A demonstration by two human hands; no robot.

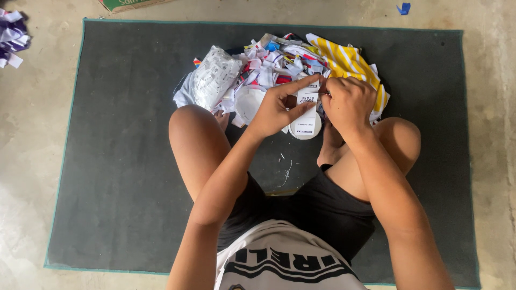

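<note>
My left hand (279, 107) pinches a small white fabric label (308, 98) with dark print, thumb under it and forefinger stretched along its top. My right hand (349, 102) is closed at the label's right edge, gripping something thin there that I cannot make out. Both hands hover just above a round white roll of label tape (305, 127) lying on the dark mat (118, 161). Beyond the hands lies a heap of cut white and coloured labels (279, 62).
I sit cross-legged on the mat, knees (188, 126) to either side. A yellow-and-white striped cloth (349, 62) and a clear bag of white pieces (215, 78) sit in the heap. More scraps (11, 35) lie on the concrete at far left.
</note>
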